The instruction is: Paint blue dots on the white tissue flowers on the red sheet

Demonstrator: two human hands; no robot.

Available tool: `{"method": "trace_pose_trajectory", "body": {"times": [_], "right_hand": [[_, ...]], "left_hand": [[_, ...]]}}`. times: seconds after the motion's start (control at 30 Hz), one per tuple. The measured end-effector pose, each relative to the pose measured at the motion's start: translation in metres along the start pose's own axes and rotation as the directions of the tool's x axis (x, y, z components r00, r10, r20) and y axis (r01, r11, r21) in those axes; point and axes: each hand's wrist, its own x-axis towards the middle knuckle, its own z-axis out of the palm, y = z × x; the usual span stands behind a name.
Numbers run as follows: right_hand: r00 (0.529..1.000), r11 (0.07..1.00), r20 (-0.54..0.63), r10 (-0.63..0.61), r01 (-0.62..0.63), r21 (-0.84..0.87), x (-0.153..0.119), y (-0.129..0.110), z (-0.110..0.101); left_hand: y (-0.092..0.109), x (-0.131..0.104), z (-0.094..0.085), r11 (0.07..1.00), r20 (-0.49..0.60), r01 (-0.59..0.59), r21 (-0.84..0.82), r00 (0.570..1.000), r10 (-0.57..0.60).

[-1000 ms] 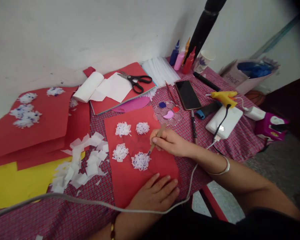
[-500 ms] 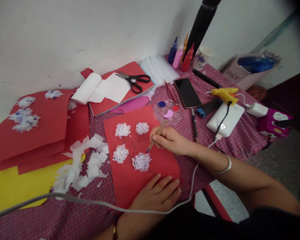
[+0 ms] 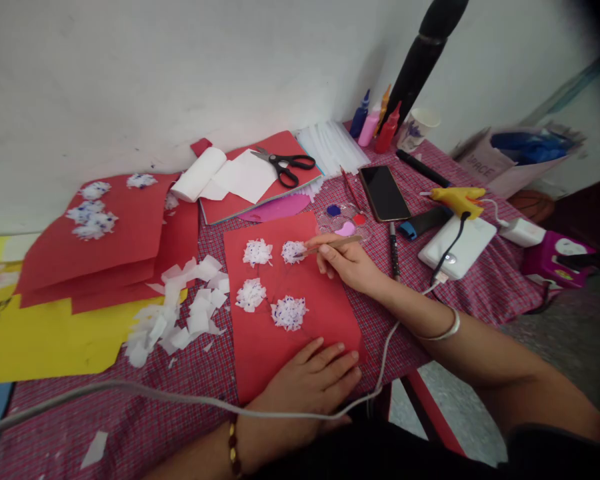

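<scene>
A red paper sheet (image 3: 325, 313) lies on the checked tablecloth with several white tissue flowers glued on it. My right hand (image 3: 347, 263) holds a thin paintbrush (image 3: 330, 245), its tip touching the upper right tissue flower (image 3: 292, 251). My left hand (image 3: 310, 383) lies flat on the sheet's near edge, pressing it down. A clear paint palette (image 3: 344, 219) with blue, pink and red paint sits just beyond my right hand.
Cut white tissue scraps (image 3: 185, 313) lie left of the sheet, on red (image 3: 105, 247) and yellow paper (image 3: 45, 340). Scissors (image 3: 287, 165), paint bottles (image 3: 375, 123), a phone (image 3: 384, 192), a glue gun (image 3: 457, 199) and a power bank (image 3: 457, 245) sit behind and right. A grey cable (image 3: 180, 400) crosses near me.
My right hand moved the brush from the lower right flower up to the upper right flower. The left hand stayed on the sheet. The camera view shifted slightly left.
</scene>
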Motion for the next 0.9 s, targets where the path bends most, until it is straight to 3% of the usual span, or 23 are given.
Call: {"method": "trace_pose_trajectory", "body": {"times": [0.2,0.4,0.47,0.57,0.6,0.63,0.67,0.7,0.73,0.77,0.83,0.9], "right_hand": [[0.978,0.982,-0.148,-0.144,0.123,-0.144,0.007,0.011,-0.013],[0.96,0.964,-0.192,-0.202,0.161,-0.21,0.013,0.012,-0.02],[0.957,0.958,-0.199,-0.211,0.161,-0.237,0.011,0.009,-0.017],[0.955,0.969,-0.217,-0.201,0.162,-0.184,0.006,0.001,-0.01],[0.954,0.976,-0.226,-0.196,0.169,-0.136,0.005,-0.002,-0.007],[0.953,0.981,-0.234,-0.191,0.176,-0.081,0.003,-0.006,-0.003],[0.954,0.983,-0.238,-0.185,0.185,-0.023,0.0,-0.01,0.0],[0.955,0.981,-0.237,-0.178,0.191,0.031,-0.003,-0.014,0.003],[0.958,0.978,-0.231,-0.169,0.192,0.082,-0.006,-0.019,0.006],[0.962,0.974,-0.222,-0.158,0.188,0.125,-0.009,-0.024,0.008],[0.971,0.967,-0.202,-0.125,0.165,0.193,-0.017,-0.032,0.009],[0.976,0.96,-0.194,-0.099,0.144,0.239,-0.022,-0.037,0.006]], "left_hand": [[0.005,-0.001,-0.013,0.999,-0.002,0.047,-0.013,0.999,-0.047],[0.006,0.005,-0.005,0.997,-0.086,0.041,0.07,0.996,-0.034],[0.005,0.007,-0.002,0.996,-0.161,-0.024,0.085,0.986,0.037],[-0.002,-0.003,-0.009,0.994,-0.372,-0.095,0.06,0.922,0.11],[-0.007,-0.012,-0.014,0.998,-0.457,-0.034,0.05,0.888,0.053],[-0.011,-0.024,-0.02,0.993,-0.499,0.1,0.056,0.864,-0.059],[-0.016,-0.039,-0.027,0.957,-0.54,0.287,0.04,0.812,-0.221],[-0.018,-0.056,-0.032,0.863,-0.582,0.505,-0.026,0.694,-0.424],[-0.019,-0.075,-0.037,0.681,-0.554,0.72,-0.134,0.515,-0.654],[-0.015,-0.093,-0.039,0.558,-0.543,0.811,-0.176,0.392,-0.742],[0.0,-0.125,-0.036,0.375,-0.506,0.9,-0.223,0.222,-0.834],[0.02,-0.142,-0.024,0.243,-0.437,0.94,-0.239,0.12,-0.892]]}}
